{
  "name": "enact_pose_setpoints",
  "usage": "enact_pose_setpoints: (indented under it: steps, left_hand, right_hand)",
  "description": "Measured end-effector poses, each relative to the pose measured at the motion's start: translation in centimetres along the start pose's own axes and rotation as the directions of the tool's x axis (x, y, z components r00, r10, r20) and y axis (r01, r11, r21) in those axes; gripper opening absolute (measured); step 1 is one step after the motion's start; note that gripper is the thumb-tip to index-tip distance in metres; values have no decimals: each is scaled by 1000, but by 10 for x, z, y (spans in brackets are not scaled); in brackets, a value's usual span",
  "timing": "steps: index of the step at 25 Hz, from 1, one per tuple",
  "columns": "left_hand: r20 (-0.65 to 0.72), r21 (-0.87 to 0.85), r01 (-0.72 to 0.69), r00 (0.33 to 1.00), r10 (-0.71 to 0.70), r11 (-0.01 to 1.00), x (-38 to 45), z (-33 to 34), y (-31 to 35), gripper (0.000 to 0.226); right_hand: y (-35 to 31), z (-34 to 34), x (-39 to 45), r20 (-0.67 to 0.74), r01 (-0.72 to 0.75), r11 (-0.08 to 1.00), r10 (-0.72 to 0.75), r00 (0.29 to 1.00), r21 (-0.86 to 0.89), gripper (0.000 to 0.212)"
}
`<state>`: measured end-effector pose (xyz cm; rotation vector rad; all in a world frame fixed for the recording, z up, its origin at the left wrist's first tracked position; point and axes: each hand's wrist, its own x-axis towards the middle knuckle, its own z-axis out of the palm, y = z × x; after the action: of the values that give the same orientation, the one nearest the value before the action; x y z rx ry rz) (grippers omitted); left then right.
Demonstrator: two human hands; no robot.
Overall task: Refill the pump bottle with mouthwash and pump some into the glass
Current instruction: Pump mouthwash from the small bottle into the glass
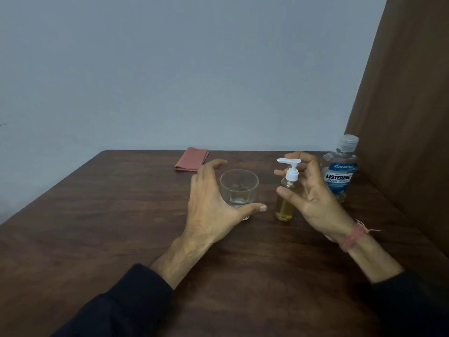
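— Where do the task's things stand?

— On the dark brown wooden worktop (121, 215), toward its far right. The clear, empty round drinking glass (239, 188) stands just left of the small clear pump bottle (285, 203) with a white pump head and yellowish liquid in its lower part. The clear mouthwash bottle (340, 171) with a blue label and its cap on stands by the right edge, behind the right hand (313, 198).

— And the left hand (211, 203)?

— Spread wide, curved around the glass from its left side. The thumb reaches in front of the glass; whether the fingers (216, 164) touch it, I cannot tell.

— The right?

— Loosely curled around the pump bottle from the right, one fingertip up by the pump head. Real contact isn't clear.

— Anything else?

— A folded pink cloth (192, 159) lies at the far edge.
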<state>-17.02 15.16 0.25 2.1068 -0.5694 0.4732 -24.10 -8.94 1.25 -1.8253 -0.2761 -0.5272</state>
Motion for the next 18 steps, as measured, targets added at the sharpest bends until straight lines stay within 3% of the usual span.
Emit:
enact_pose_setpoints:
  steps: [3,6,10,14,18]
  left_hand:
    - [-91,218,-288,945,314,932,-7,-13,2,75]
    - [-60,265,-455,872,485,850,-12,-19,-2,39]
    - [16,298,-501,854,521,813,-12,-18,2,33]
    - [22,309,-486,863,505,817,-8,-13,7,34]
    - [5,315,-404,906,424,859,2,-10,13,31]
  right_hand:
    - [-11,1,-5,-29,-11,999,10,1000,-41,74]
    - [-18,1,-7,-141,3,980,-32,990,-200,77]
    - [-27,-1,-11,-135,15,901,-82,988,-434,85]
    - [-33,1,-11,-115,-9,832,-66,991,-555,86]
    - [-39,11,4,-67,20,659,-107,992,-751,86]
